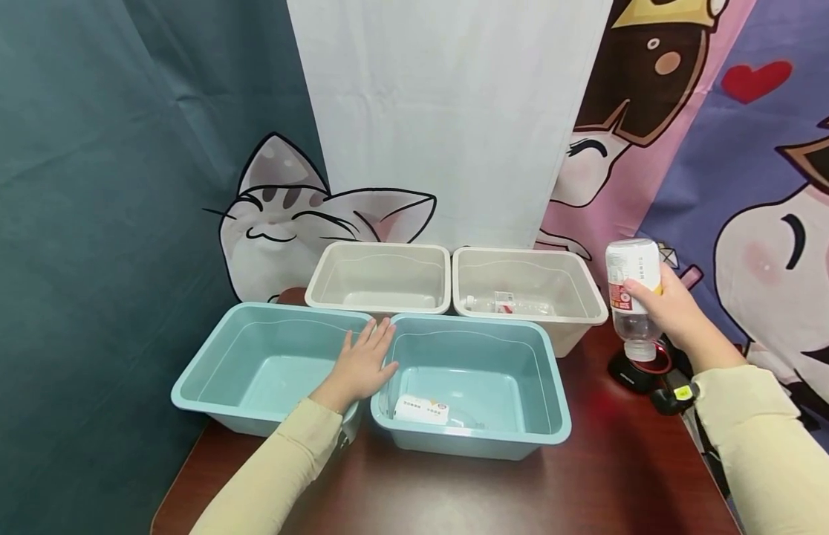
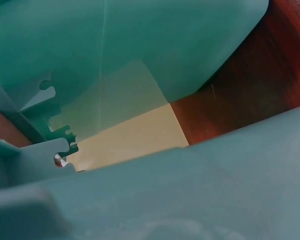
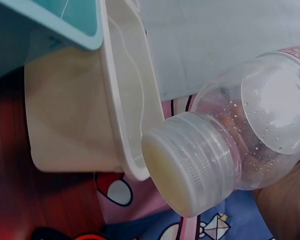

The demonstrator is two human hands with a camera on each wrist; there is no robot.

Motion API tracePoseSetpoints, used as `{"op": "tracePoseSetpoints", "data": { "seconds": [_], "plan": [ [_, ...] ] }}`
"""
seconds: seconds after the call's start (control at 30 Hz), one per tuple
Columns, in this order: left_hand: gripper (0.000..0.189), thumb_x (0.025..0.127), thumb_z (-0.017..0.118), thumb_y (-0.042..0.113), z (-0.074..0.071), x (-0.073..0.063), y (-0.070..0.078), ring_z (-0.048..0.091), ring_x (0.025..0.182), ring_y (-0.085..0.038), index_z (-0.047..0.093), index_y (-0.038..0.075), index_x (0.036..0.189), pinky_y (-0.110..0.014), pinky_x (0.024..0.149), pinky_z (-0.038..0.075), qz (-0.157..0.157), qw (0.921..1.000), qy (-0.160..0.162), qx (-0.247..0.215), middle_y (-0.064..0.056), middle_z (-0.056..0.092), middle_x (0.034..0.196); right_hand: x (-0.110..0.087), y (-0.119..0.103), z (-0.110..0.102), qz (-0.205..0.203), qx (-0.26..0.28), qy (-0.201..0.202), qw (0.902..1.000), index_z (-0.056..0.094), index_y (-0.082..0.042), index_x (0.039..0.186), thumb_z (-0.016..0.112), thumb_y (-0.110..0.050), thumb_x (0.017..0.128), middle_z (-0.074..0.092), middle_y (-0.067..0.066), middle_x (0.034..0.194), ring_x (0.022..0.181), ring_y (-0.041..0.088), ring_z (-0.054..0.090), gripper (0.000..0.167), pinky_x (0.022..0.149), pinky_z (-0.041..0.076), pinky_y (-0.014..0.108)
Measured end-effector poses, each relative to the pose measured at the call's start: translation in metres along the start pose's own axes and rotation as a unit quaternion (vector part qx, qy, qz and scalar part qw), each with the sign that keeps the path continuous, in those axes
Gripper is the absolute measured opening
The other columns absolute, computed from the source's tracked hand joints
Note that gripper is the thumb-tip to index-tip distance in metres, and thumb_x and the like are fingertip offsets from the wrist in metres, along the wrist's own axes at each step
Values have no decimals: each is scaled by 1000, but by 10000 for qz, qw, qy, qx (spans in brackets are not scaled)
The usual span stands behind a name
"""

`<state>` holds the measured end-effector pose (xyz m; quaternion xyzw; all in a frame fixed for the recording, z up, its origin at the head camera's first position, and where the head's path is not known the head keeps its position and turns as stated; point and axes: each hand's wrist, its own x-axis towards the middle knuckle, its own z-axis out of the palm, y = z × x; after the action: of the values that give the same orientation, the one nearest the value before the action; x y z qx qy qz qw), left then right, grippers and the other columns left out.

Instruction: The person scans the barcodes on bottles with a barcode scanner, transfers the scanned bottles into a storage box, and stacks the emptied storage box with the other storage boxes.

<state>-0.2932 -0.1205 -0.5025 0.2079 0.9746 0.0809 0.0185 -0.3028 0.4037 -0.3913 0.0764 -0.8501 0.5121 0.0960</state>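
Observation:
On the right, my right hand [image 1: 665,305] grips a clear plastic bottle [image 1: 633,271] with a white label, held upside down with the cap low. The right wrist view shows its whitish cap [image 3: 190,162] and droplets inside. My left hand [image 1: 362,362] rests with spread fingers over the adjoining rims of the left blue bin [image 1: 217,338] and the right blue bin [image 1: 468,446]. Inside the right blue bin lies another labelled bottle [image 1: 421,410]. From the left wrist, the gap between blue bin walls [image 2: 190,200] shows; the left fingers are mostly hidden there.
Behind stand two off-white bins, the left one [image 1: 377,308] and the right one [image 1: 575,316], which holds a clear bottle [image 1: 515,306] lying flat. A black and red device [image 1: 635,375] sits on the brown table [image 1: 608,461] below the held bottle. Printed curtains hang behind.

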Motion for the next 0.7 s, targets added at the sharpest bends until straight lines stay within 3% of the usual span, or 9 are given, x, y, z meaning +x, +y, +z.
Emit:
{"op": "tracePoseSetpoints", "data": {
  "seconds": [0.17, 0.43, 0.57, 0.7],
  "plan": [
    [75, 104, 42, 50, -1, 0, 1, 7, 156, -30, 19, 10, 163, -66, 119, 12, -20, 10000, -35, 59, -5, 12, 170, -3, 0, -10, -98, -246, 59, 9996, 41, -34, 125, 59, -14, 102, 58, -26, 98, 84, -7, 58, 35, 72, 48, 9],
    [74, 104, 42, 50, -1, 0, 1, 6, 156, -30, 19, 11, 163, -65, 120, 11, -25, 10000, -62, 51, -5, 11, 170, -5, 1, -24, 62, -655, 252, 9975, 42, -21, 126, 62, -20, 100, 53, -20, 100, 82, -7, 56, 33, 69, 48, 10],
    [75, 104, 43, 50, -2, 0, 2, 6, 156, -30, 19, 11, 163, -65, 120, 11, -26, 10000, -64, 43, -5, 12, 170, -5, 2, -31, 45, -711, 306, 9970, 41, -31, 120, 64, -18, 99, 55, -22, 96, 80, -6, 58, 34, 67, 49, 11],
    [75, 104, 43, 51, -2, 0, 2, 6, 156, -30, 20, 11, 163, -65, 120, 11, -20, 10000, -65, 27, -4, 12, 170, -3, 4, -38, -147, -687, 408, 9967, 48, -32, 114, 66, -12, 97, 60, -23, 91, 75, -5, 60, 32, 65, 49, 11]
  ]
}}
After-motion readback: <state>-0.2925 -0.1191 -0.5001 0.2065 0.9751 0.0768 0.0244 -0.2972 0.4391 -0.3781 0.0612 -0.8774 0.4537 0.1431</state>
